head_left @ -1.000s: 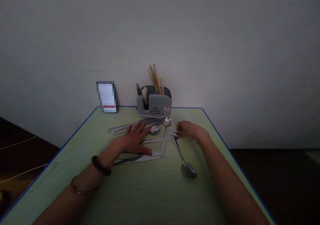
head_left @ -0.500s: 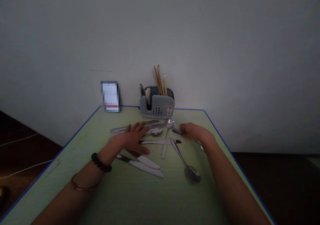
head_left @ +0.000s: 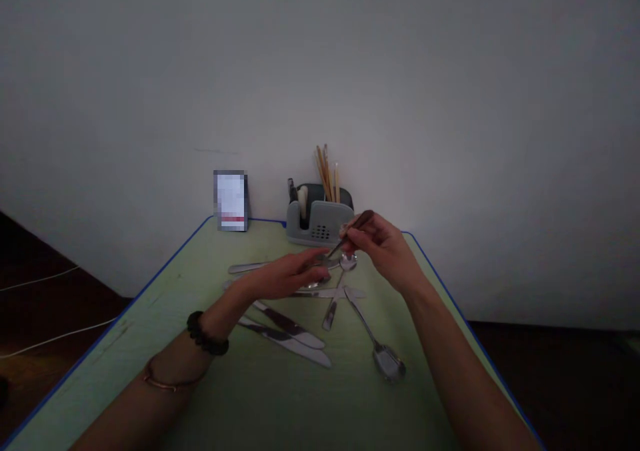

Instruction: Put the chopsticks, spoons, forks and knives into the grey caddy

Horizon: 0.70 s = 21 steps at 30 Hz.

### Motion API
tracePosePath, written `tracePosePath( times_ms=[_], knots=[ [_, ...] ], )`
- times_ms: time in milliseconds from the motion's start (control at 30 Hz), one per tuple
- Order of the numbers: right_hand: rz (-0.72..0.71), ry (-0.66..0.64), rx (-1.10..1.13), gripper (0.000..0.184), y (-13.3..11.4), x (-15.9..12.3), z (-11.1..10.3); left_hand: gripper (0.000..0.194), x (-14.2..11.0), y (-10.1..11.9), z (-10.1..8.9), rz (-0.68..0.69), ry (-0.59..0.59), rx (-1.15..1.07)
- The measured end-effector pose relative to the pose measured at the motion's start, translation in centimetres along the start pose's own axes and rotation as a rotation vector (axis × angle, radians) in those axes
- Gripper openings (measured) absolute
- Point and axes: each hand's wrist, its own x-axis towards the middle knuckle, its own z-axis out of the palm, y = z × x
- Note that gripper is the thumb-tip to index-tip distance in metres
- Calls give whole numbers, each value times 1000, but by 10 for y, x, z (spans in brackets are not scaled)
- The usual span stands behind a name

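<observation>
My right hand [head_left: 377, 244] is closed in a pinch on a slim metal spoon [head_left: 341, 243], tilted with its thick handle end up. Its lower end comes down beside the fingertips of my left hand [head_left: 287, 274]; whether they touch cannot be told. The left hand hovers palm down over the cutlery, fingers stretched out and thumb apart. Below lie a spoon [head_left: 349, 262] crossing a table knife [head_left: 320, 293], two more knives [head_left: 295, 331] side by side, and a larger spoon [head_left: 387, 361] nearer me. Other pieces are partly hidden under the left hand.
A grey utensil holder [head_left: 320, 227] with chopsticks [head_left: 327, 181] and other utensils stands at the table's back edge. A phone with a blurred screen [head_left: 231, 201] leans on the wall to its left. The green table [head_left: 280, 404] has blue edging.
My right hand has lifted the spoon off the table and brought it left and up, toward the middle. My left hand has moved right and risen from the cutlery. The view has shifted slightly.
</observation>
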Motion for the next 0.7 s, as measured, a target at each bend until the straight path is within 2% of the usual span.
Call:
tracePosePath(
  times_ms=[100,233,300,400,500,600,700],
  knots=[
    [26,22,67,29,4,1,6,42,0,3,-2,-14,12,-55],
    [-3,52,-80,26,1,-1,-2,44,1,-2,-7,-34,63,44],
    [-73,90,-179,23,-9,-2,-7,40,2,-9,-9,-3,128,121],
    [-249,227,-328,15,-32,4,-9,32,3,-22,-11,2,242,263],
    [-422,326,-466,12,-58,21,-8,30,1,-37,-12,-19,287,395],
    [-520,285,-567,12,-75,47,-3,33,1,-49,-11,-73,356,455],
    [-555,176,-691,14,-78,75,3,43,4,-59,-10,-135,508,394]
  ],
)
